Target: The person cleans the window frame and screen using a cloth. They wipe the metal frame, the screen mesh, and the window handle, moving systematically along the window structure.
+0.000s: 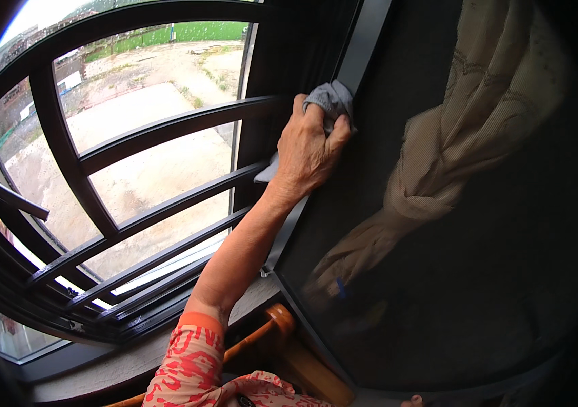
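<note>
My left hand (308,150) is closed around a bunched grey cloth (330,99). Knuckles face up, and the thumb is at the right of the cloth. It presses the cloth against the edge of the dark metal frame (365,49), between the barred window and a dark screen panel (492,285). A pale flap of cloth also shows beside my left wrist. At the bottom edge, only fingertips of my right hand (412,401) come into view; whether they hold anything is hidden.
Dark bars (187,129) cross the window on the left, with a black handle (12,198) at the far left. A knotted beige curtain (431,163) hangs behind the screen. Below lie a grey sill (255,305) and a brown wooden chair part (302,359).
</note>
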`<control>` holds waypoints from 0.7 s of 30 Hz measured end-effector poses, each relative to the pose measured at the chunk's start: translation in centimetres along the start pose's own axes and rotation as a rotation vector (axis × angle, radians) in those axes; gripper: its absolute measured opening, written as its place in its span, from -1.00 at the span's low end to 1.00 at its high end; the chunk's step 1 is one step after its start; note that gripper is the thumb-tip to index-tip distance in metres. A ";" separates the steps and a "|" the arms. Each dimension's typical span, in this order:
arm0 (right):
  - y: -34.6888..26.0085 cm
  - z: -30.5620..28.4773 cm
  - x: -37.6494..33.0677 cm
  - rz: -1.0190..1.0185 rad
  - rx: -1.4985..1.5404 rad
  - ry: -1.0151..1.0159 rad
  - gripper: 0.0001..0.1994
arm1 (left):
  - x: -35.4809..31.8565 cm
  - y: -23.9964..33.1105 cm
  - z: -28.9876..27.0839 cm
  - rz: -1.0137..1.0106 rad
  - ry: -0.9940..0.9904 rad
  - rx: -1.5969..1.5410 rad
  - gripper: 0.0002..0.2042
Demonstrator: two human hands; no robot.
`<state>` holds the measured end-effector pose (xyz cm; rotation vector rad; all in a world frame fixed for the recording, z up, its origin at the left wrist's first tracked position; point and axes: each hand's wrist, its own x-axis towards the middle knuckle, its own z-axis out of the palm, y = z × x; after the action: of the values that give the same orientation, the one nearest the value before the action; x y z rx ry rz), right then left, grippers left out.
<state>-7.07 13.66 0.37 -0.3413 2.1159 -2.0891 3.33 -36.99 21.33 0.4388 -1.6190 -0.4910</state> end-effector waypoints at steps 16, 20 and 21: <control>0.6 -1.9 -2.8 -0.135 -0.176 0.142 -0.25 | -11.5 -6.5 0.0 -0.360 -0.311 0.050 -0.57; -1.5 1.1 -4.5 -0.510 -0.623 0.489 -0.26 | -14.4 -8.2 -1.3 -0.375 -0.394 0.200 -0.59; -2.1 1.6 -4.9 -0.640 -0.724 0.605 -0.26 | -15.8 -9.1 -1.8 -0.315 -0.444 0.293 -0.61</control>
<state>-1.81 13.38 2.21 -0.5792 3.5042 -1.7090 6.75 -35.98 3.35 0.8588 -2.0744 -0.6197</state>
